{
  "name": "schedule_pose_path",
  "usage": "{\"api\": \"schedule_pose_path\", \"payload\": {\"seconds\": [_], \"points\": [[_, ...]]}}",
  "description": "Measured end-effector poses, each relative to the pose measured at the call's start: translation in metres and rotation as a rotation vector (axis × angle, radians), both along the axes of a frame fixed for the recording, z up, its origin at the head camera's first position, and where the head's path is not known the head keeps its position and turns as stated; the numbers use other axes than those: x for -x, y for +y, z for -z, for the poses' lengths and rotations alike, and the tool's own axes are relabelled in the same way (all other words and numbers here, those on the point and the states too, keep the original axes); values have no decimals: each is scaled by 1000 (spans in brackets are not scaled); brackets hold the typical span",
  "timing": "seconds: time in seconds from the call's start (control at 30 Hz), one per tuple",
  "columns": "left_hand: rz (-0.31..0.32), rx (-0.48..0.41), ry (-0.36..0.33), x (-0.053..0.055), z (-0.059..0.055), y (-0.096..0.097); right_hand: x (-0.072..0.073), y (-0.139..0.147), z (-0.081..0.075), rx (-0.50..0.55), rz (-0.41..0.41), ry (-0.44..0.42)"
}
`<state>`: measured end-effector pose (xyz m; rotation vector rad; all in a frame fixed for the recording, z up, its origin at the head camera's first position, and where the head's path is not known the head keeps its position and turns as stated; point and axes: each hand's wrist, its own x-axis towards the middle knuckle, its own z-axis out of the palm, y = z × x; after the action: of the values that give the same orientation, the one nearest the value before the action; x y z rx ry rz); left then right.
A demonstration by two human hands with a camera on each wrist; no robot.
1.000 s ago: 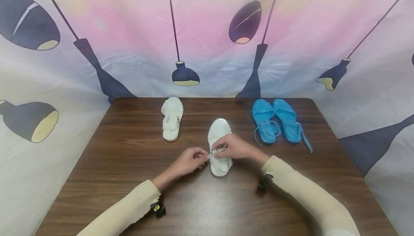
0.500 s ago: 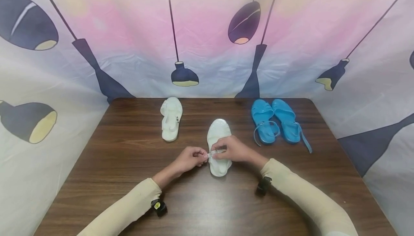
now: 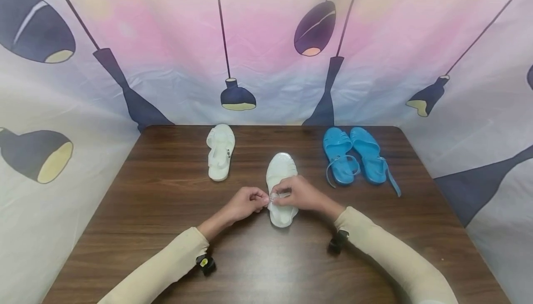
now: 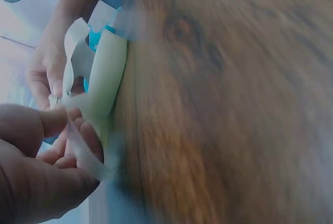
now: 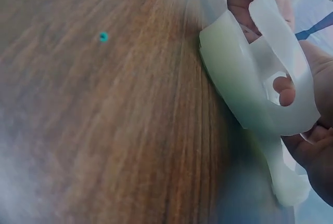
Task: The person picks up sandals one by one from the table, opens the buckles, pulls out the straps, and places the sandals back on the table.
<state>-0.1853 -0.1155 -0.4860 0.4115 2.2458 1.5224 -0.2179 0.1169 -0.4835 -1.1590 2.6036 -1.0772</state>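
Observation:
A white sandal [image 3: 281, 165] lies on the wooden table with its toe pointing away from me. At its left side, my left hand [image 3: 243, 204] pinches the thin ankle strap [image 4: 83, 148] between thumb and fingers. The strap's loose end trails below those fingers in the left wrist view. My right hand [image 3: 300, 194] reaches over the sandal from the right and pinches the strap by its small buckle [image 4: 56, 99]. Fingertips hide most of the buckle. From the right wrist view, the heel and its raised back strap [image 5: 283, 42] show up close.
Another white sandal [image 3: 221, 151] rests at the back left of the table [image 3: 175, 202]. At the back right are two blue sandals [image 3: 339, 146] side by side, their straps loose. A curtain printed with lamps [image 3: 270, 96] hangs behind the table.
My left fingers have shifted slightly at the strap, close beside the buckle. Both hands stay at the white sandal, and the other sandals have not moved.

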Motion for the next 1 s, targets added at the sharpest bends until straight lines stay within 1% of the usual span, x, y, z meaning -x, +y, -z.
{"api": "schedule_pose_path", "payload": {"seconds": [0.13,0.27,0.53,0.63,0.83,1.0], "points": [[23,54,-5,0,-1,-5,-1,0,2,9,14,6],[28,30,-7,0,0,-7,-2,0,5,26,27,-9],[0,-18,-10,0,5,2,-1,3,3,22,21,-23],[-17,-31,-6,-1,4,5,-1,3,2,18,14,-16],[-64,5,-8,-2,3,7,-3,-1,1,3,18,-13],[-80,42,18,0,4,9,-5,-2,2,4,36,7]]}}
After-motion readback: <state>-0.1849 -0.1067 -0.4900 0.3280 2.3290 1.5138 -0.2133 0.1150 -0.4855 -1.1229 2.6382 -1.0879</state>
